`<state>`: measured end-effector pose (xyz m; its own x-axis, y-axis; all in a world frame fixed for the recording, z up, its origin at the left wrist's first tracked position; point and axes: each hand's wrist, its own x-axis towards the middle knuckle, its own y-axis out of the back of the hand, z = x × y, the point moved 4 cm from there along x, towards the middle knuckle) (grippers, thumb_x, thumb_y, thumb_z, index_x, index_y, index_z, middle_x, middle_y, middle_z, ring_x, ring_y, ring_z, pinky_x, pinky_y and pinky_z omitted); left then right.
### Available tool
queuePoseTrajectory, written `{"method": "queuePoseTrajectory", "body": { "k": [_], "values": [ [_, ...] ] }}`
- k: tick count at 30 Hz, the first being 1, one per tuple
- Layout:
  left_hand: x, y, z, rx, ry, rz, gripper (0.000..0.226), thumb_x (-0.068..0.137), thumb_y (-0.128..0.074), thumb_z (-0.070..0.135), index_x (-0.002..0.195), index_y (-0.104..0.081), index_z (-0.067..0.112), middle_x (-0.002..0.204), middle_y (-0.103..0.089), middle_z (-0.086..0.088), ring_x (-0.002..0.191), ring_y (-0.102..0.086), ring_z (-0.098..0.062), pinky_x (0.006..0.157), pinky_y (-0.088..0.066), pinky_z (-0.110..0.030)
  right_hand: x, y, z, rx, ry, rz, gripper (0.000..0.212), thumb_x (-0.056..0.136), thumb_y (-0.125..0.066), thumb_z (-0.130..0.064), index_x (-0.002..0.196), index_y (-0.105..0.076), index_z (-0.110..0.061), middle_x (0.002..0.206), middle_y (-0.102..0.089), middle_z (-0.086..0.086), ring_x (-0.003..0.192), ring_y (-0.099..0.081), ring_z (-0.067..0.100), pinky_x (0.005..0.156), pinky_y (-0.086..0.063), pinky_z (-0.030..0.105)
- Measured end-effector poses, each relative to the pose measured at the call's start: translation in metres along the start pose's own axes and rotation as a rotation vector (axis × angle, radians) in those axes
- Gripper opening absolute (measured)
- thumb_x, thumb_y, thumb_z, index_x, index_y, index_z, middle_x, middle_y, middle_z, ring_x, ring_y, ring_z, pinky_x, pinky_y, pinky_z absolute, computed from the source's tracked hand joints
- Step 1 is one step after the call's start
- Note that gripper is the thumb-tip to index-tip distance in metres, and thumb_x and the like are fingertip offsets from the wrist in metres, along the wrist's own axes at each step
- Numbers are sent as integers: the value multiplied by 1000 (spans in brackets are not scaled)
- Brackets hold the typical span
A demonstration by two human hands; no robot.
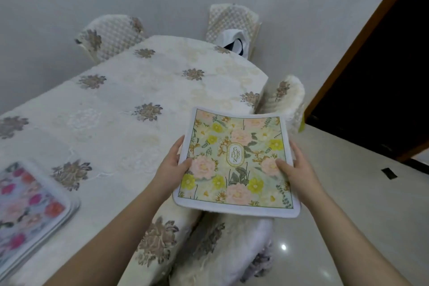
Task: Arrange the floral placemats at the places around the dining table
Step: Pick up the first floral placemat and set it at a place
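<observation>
A square floral placemat (236, 160), pale green with pink and yellow flowers and a white border, hangs in the air above the right edge of the dining table (130, 100). My left hand (174, 165) pinches its left edge, thumb on top. My right hand (292, 167) grips its right edge, thumb on the print. A stack of placemats (27, 202) with pink and red flowers lies on the table at the near left. An embroidered cream cloth with brown flowers covers the table.
Covered chairs stand round the table: one at the far left (111, 35), one at the far end (234, 23) with a white and dark cloth (234, 42) on it, one at the right (283, 97), one just below the held mat (227, 251). A dark doorway (383, 76) opens at the right.
</observation>
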<state>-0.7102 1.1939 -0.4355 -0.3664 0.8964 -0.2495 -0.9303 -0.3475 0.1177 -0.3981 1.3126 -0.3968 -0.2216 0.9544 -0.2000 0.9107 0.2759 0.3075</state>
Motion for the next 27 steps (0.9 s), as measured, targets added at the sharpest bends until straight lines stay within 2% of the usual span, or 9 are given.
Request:
{"method": "queuePoseTrajectory", "body": {
  "k": [2,5,9,12,15,18,21,24,27],
  "values": [
    [-2,16,-9,-2,24,70,65,102,-55,18,148,-27,53,118,-70,9,89,-75,-15,70,-63,-40,21,-18,-7,-31,27,-82,67,95,-61,-15,121,-41,-74,122,-69,-6,102,-71,24,84,-58,53],
    [-9,35,-19,16,56,179,64,101,-56,21,143,-29,61,112,-72,12,85,-76,-16,71,-63,-45,47,-44,-11,-52,50,-182,64,95,-62,-15,142,-38,-52,129,-65,-6,108,-68,23,88,-57,54],
    [-20,48,-25,22,80,322,66,99,-57,23,123,-31,79,105,-75,17,86,-76,-16,71,-63,-46,73,-70,-10,-24,37,-290,66,97,-62,-16,147,-32,-47,128,-64,-8,104,-69,19,82,-60,50],
    [-31,46,-28,32,93,427,65,99,-57,22,123,-33,78,108,-75,10,87,-76,-19,74,-62,-49,89,-79,-9,-7,8,-396,66,98,-61,-18,148,-30,-47,128,-64,-10,100,-71,15,76,-62,45],
    [-43,38,-25,2,104,528,64,101,-56,17,123,-38,74,108,-76,10,88,-76,-20,73,-62,-49,106,-84,-14,3,21,-499,65,98,-61,-17,147,-30,-46,125,-65,-7,100,-71,18,78,-61,50],
    [-56,27,-22,-6,130,614,62,101,-56,16,138,-36,61,107,-76,7,85,-76,-20,66,-62,-43,117,-88,-20,-58,51,-566,68,97,-61,-19,150,-26,-43,119,-68,-1,94,-73,20,77,-62,49],
    [-73,20,-20,-7,142,697,63,101,-56,14,142,-34,57,103,-76,8,81,-76,-18,60,-62,-35,120,-95,-23,-78,51,-630,68,97,-62,-20,150,-26,-44,114,-69,-1,89,-74,20,76,-62,49],
    [-92,19,-25,-20,171,766,63,101,-55,14,143,-32,56,105,-76,4,84,-76,-20,70,-62,-45,118,-110,-26,-98,38,-695,65,97,-62,-20,147,-30,-45,112,-70,-2,87,-75,21,75,-62,50],
    [-111,22,-39,-48,203,820,62,102,-54,15,144,-31,54,109,-75,4,86,-75,-20,76,-61,-49,111,-134,-27,-130,37,-767,65,97,-62,-21,148,-29,-44,111,-70,-4,80,-75,17,66,-63,42]
  ]
}}
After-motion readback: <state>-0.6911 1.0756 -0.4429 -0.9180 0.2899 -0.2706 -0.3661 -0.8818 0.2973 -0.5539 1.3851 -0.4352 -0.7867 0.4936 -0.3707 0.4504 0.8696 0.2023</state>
